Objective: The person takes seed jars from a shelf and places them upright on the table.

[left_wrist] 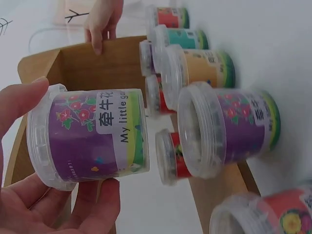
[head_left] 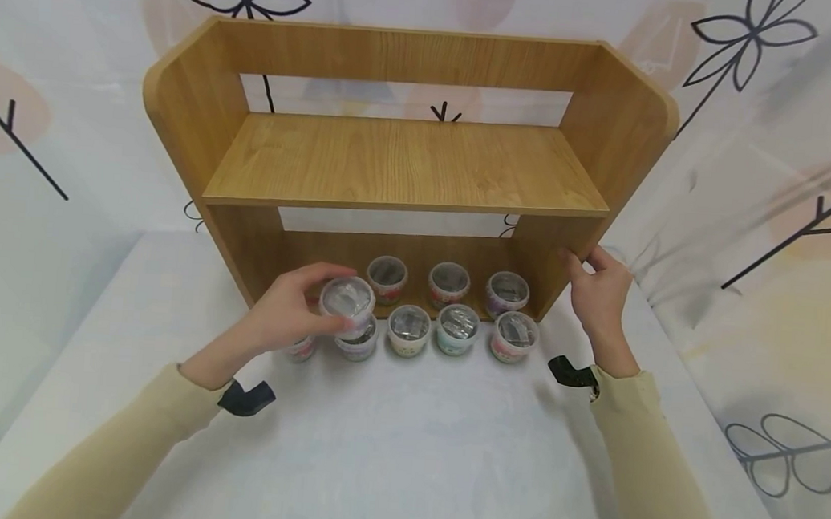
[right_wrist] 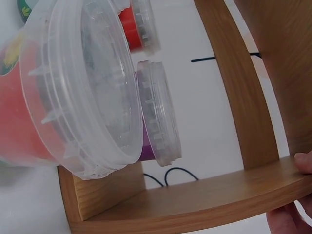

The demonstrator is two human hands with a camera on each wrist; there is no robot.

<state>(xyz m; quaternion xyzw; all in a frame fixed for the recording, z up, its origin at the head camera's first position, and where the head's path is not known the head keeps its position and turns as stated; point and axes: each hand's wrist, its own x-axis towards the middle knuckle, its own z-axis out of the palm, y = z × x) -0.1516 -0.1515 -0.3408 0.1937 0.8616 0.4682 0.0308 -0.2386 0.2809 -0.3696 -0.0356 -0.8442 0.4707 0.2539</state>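
Note:
My left hand (head_left: 289,311) grips a small plastic tub (head_left: 348,301) with a clear lid and a purple flower label. In the left wrist view, thumb and fingers hold this tub (left_wrist: 97,136) from opposite sides near its lid. It is raised in front of the lower left of a two-tier wooden shelf (head_left: 407,166), over another purple tub (left_wrist: 243,124). At the shelf's right side panel (head_left: 606,168), my right hand (head_left: 601,297) pinches the front edge, with the thumb on the inner face and fingers outside, as the right wrist view shows.
Several similar lidded tubs (head_left: 409,331) stand in a row before the shelf's lower opening. Behind them, inside the lower tier, are three more tubs (head_left: 448,284). A patterned cloth (head_left: 770,260) hangs behind and beside the white table (head_left: 373,449).

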